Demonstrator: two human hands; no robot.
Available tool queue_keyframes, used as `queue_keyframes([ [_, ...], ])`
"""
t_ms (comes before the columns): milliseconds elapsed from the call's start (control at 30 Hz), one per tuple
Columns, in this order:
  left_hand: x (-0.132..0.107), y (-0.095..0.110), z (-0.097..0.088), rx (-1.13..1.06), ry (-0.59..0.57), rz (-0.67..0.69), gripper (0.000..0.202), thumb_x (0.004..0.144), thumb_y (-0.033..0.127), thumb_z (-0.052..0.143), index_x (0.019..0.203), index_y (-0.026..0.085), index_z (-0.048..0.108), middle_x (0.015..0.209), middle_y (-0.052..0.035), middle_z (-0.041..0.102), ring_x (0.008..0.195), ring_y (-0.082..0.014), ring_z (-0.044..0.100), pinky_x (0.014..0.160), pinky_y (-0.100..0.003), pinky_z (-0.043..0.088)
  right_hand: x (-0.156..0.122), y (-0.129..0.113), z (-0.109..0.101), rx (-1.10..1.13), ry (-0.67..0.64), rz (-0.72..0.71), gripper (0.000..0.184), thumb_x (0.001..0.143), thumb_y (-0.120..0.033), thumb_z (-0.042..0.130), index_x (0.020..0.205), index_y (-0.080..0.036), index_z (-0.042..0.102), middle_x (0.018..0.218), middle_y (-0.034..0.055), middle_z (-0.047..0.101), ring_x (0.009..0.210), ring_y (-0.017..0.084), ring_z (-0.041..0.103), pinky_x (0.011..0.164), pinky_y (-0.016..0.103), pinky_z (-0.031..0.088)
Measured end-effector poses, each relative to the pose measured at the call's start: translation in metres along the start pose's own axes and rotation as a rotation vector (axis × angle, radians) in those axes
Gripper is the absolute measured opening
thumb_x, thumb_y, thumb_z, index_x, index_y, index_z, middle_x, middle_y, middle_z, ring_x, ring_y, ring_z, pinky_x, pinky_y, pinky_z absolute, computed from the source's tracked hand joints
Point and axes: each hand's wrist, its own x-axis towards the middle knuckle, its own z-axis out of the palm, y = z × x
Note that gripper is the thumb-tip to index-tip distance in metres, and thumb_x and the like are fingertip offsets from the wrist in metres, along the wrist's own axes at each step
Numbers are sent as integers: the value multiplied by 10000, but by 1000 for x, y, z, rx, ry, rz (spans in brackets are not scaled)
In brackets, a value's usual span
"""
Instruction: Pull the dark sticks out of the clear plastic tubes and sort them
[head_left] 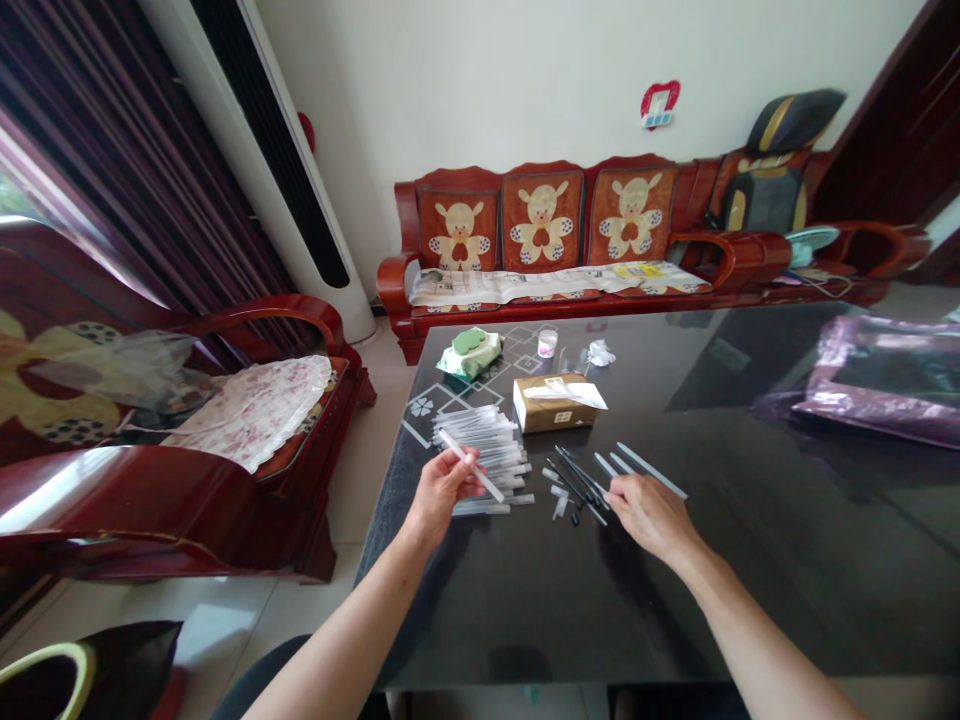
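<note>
Evidently, the left hand point(439, 492) grips a slim, whitish translucent plastic tube point(487, 484) between thumb and fingers, its far end slanting left, a hold that probably leaves both ends free. It is above a broad heap of similar clear plastic tubes point(491, 436), laid roughly side by side on the left of the glossy black table point(517, 600), perhaps for easy reach. The right hand point(651, 515) bends down, fingers drawn together at a loose cluster of thin black rods point(571, 474); whether it pinches one, I cannot tell. Small clear plastic pieces point(560, 500) lie just left of those rods; pale grey sticks point(651, 470) lie just beyond the right hand, apparently kept apart. A brown tissue box point(551, 412) stands farther off, seemingly out of the way.
</note>
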Motion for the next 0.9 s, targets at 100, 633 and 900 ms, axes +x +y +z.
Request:
queue_keyframes([
  [100, -10, -5, 14, 28, -163, -48, 430, 698, 431, 730, 974, 116, 629, 756, -73, 679, 598, -142, 631, 604, -270, 529, 1, -4, 3, -30, -23, 8, 251, 834, -267, 511, 610, -195, 601, 664, 58, 647, 638, 182, 598, 535, 269, 281],
  [633, -34, -13, 42, 76, -348, -32, 287, 710, 355, 736, 854, 115, 673, 631, -21, 591, 549, -110, 555, 509, -209, 434, -30, -92, 16, 1470, -611, 34, 483, 827, -582, 489, 893, -118, 605, 564, 23, 628, 412, 111, 552, 390, 202, 414],
  [900, -23, 11, 25, 23, -238, 38, 256, 778, 352, 671, 887, 120, 682, 694, -47, 638, 605, -118, 593, 626, -246, 497, -33, -93, 14, 1729, -742, 30, 380, 862, -468, 503, 867, -106, 617, 468, -13, 573, 281, 50, 373, 290, 162, 253],
])
